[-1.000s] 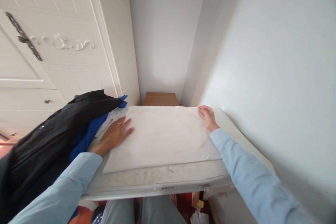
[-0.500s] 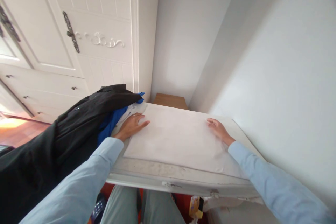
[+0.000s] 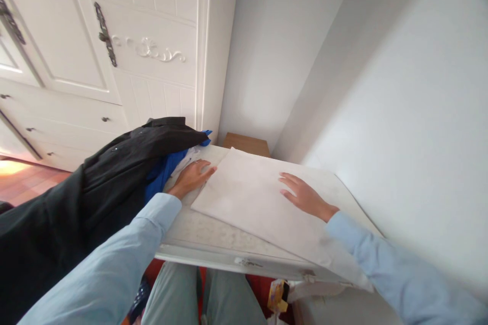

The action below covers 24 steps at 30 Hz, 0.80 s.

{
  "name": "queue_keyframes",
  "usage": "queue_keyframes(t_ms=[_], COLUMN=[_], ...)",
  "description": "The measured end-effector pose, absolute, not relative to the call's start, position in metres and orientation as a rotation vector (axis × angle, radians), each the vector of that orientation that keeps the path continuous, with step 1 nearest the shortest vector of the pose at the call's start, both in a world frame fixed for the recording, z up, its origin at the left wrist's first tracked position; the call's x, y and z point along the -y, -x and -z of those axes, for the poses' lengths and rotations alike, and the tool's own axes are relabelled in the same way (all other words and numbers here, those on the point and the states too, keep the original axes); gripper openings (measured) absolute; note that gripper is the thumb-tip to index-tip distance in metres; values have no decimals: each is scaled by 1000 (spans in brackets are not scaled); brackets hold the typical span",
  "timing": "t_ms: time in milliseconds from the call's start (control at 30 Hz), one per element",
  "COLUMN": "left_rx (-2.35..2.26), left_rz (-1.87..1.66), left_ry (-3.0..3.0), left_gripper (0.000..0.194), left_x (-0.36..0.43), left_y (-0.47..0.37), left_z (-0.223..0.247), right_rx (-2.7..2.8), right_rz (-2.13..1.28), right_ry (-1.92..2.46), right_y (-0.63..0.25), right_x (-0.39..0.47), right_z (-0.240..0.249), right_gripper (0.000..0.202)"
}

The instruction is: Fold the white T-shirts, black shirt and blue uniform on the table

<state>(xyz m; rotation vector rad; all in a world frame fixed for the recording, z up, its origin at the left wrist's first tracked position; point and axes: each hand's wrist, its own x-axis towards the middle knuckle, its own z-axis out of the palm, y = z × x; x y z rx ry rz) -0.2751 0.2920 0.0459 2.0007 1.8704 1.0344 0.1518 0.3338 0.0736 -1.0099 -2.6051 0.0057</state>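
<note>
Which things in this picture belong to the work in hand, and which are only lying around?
In the work:
white sheet, flat
table under it
left hand, at the sheet's left edge
right hand, over the sheet

Lying around:
black garment
blue cloth beneath it
yellow packet, below the table

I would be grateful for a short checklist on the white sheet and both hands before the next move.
1. White sheet square to the white table: not ok, it lies askew.
2. Sheet within the table's front edge: not ok, its near right corner extends past it.
3. Black garment and blue garment off the sheet: ok, both lie left of it.
4. Left hand free: ok, open, thumb near the sheet's left edge.
5. Right hand pressing on the sheet: cannot tell; it is open above it.
</note>
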Motion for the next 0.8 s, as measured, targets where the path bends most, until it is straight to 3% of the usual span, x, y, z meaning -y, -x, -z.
queue_keyframes(t_ms=[167, 333, 800], left_rx=[-1940, -1917, -1827], left_rz=[-963, -996, -1075], left_ry=[-2093, -2097, -2046], left_gripper=[61, 53, 60], left_x=[-285, -281, -283], left_y=[270, 267, 271], left_z=[-49, -57, -59], right_rx=[2832, 2837, 2668], right_rz=[-103, -258, -121], right_ry=[700, 831, 1339], right_y=[-86, -80, -113], right_x=[-362, -387, -404], right_z=[-69, -52, -28], right_gripper=[57, 72, 76])
